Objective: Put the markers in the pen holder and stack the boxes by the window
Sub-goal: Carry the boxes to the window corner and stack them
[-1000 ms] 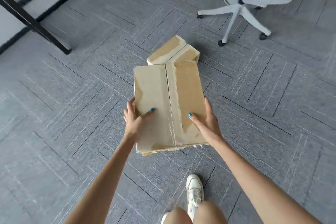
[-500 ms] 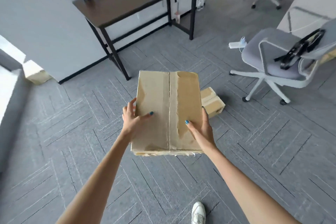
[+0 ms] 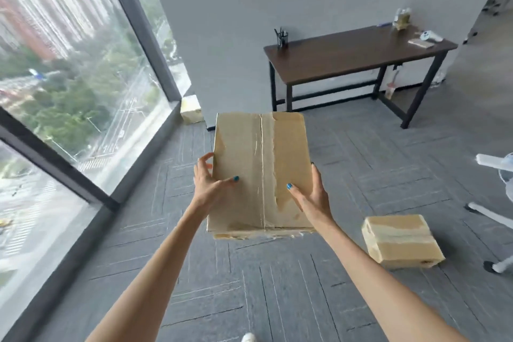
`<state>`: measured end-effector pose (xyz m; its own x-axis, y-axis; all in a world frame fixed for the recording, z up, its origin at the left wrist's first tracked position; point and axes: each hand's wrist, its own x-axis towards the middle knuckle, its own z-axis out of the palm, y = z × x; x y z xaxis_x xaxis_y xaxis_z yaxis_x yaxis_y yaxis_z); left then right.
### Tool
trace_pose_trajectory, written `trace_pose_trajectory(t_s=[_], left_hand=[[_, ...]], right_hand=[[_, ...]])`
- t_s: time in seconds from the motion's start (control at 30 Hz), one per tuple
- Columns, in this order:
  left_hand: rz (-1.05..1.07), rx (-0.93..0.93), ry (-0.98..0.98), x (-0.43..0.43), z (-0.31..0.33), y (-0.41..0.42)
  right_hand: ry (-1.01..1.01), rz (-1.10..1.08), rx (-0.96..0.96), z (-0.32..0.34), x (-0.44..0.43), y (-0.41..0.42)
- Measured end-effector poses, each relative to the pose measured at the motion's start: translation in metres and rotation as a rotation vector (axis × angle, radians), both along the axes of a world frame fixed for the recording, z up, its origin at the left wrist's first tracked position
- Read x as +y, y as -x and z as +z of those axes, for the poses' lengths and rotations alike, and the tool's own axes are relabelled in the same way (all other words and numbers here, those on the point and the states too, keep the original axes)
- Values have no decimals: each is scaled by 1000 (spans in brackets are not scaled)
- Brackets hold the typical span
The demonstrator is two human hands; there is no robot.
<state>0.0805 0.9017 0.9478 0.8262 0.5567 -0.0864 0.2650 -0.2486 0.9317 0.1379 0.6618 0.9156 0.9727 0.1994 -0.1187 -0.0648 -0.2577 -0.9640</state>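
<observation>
A large cardboard box (image 3: 261, 172), taped along the middle of its top, is held in the air above the grey carpeted floor (image 3: 277, 300). The left hand (image 3: 206, 184) grips its left edge and the right hand (image 3: 312, 197) grips its right edge, each thumb lying on the top face and the fingers curled round the side. A smaller box (image 3: 399, 241) lies on the floor to the right. Another small box (image 3: 191, 112) sits in the corner beside the window (image 3: 69, 78). Farther back, a dark tabletop (image 3: 355, 53) carries a black pen holder (image 3: 281, 39).
</observation>
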Motion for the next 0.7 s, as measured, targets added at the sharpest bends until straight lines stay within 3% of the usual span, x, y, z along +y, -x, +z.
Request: trace_pose_trajectory(t_s=[0.27, 0.47, 0.7], left_hand=[[173, -93, -11, 161, 31, 8], [234, -105, -26, 325, 42, -27], [243, -151, -29, 448, 61, -69]], right_hand=[[-12, 182, -14, 28, 178, -37], [-20, 247, -51, 53, 341, -81], [-4, 265, -81, 73, 470, -133]])
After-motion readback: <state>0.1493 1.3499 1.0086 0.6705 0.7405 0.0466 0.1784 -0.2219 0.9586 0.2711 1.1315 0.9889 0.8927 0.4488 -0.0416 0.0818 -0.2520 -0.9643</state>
